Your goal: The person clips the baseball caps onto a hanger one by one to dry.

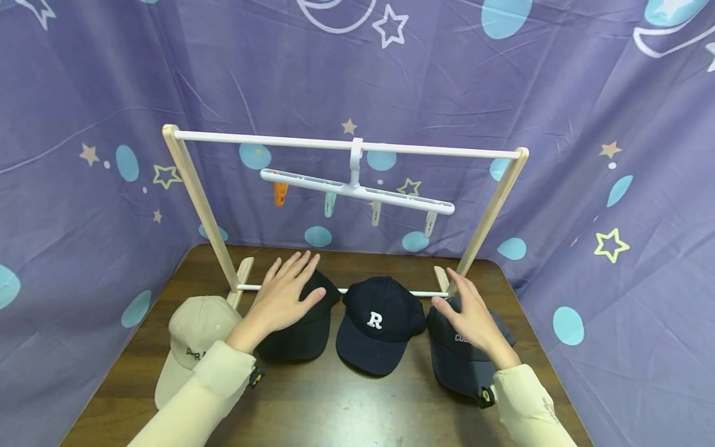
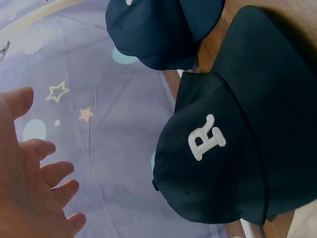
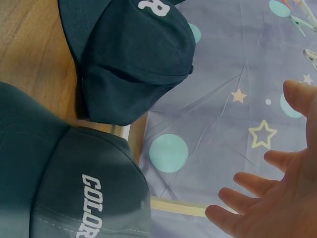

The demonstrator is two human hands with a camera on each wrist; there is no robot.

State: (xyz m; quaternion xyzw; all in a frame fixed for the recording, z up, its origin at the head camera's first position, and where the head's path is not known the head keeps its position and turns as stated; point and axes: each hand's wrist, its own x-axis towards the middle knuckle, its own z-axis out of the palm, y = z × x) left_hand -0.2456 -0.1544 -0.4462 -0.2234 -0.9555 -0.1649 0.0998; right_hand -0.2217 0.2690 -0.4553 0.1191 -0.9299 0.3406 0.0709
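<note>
My left hand (image 1: pixel 282 299) hovers with spread fingers above a black cap (image 1: pixel 298 341), hiding much of its crown; the left wrist view shows a white R on this black cap (image 2: pixel 213 173). Over at the right, my right hand (image 1: pixel 473 315) is held likewise, fingers extended, above a dark cap (image 1: pixel 455 366) lettered "COLOR" in the right wrist view. Between the hands lies a navy cap (image 1: pixel 371 338) with a white R. A beige cap (image 1: pixel 203 323) sits left of my left hand, partly behind the sleeve. Neither hand holds anything.
A wooden rack (image 1: pixel 203 208) with a white top bar stands at the back of the brown table (image 1: pixel 335 410). From the bar hangs a white hanger (image 1: pixel 357 190), carrying an orange clip (image 1: pixel 280 194), a teal clip (image 1: pixel 329 203) and two pale clips. A purple patterned curtain surrounds the table.
</note>
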